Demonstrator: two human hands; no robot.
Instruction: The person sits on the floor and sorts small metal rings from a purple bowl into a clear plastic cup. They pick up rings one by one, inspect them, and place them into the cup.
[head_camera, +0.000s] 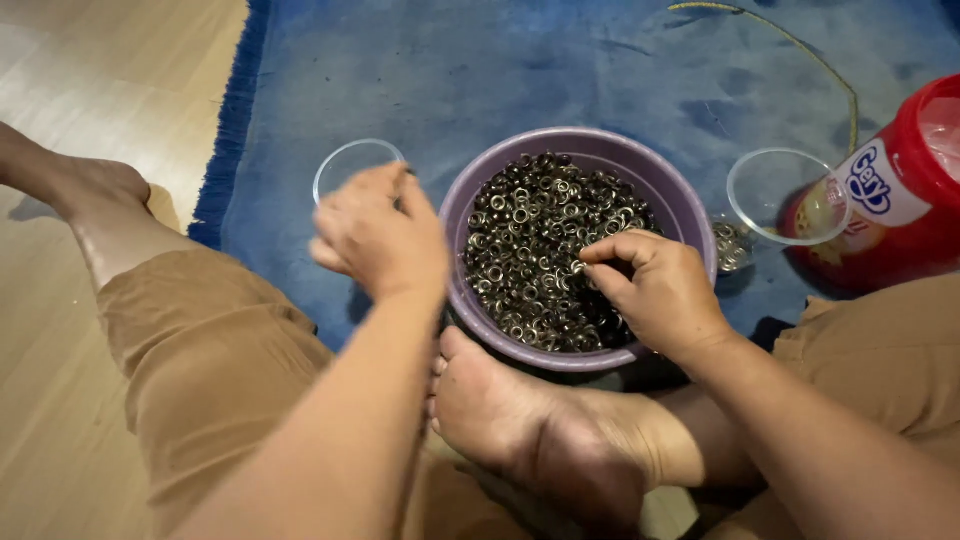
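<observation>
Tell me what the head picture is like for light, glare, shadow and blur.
Head view: warm glare on the wood floor at upper left; the left hand is slightly motion-blurred, while the right hand and the metal rings in the purple bowl are sharper; deep shadow under the foot; edges bend, wide-lens style.

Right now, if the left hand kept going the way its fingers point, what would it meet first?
The left hand points up and away toward the small clear bowl on the blue rug. That bowl's rim looks first in line, though the height above it is unclear.
</observation>
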